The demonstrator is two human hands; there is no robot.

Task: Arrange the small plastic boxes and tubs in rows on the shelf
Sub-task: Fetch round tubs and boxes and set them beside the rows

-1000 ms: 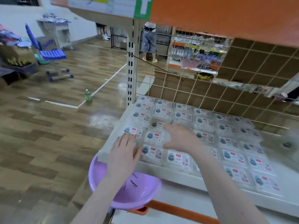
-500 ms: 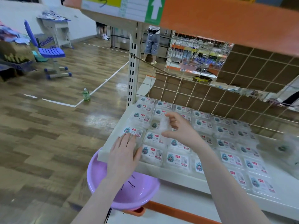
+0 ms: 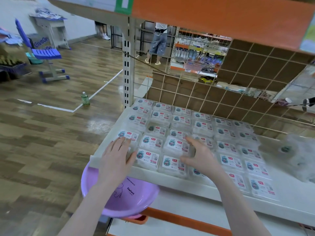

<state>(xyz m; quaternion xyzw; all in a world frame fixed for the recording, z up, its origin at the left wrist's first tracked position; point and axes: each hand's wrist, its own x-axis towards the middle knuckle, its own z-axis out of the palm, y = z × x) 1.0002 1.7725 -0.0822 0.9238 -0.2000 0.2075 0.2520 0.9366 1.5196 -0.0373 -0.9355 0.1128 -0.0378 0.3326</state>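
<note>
Several clear small plastic boxes [image 3: 202, 126] with white labels lie in rows on the white shelf [image 3: 170, 182]. My right hand [image 3: 200, 156] curls its thumb and fingers round the right side of one box [image 3: 176, 145] in the second row from the front. That box sits slightly higher than the ones beside it. My left hand [image 3: 117, 155] lies flat with straight fingers on the front-left box [image 3: 130, 136] at the shelf's left end.
A purple basin [image 3: 119, 200] sticks out below the shelf's front-left corner. Crumpled clear plastic [image 3: 300, 155] lies at the shelf's right. A wire grid [image 3: 221, 103] backs the shelf, with an orange shelf [image 3: 221, 16] overhead and a slotted upright post [image 3: 127, 65] at its left. A bottle [image 3: 84, 99] stands on the floor.
My right hand had lifted a box above the rows; now it has brought the box down into the second row. My left hand has stayed flat on the front-left box.
</note>
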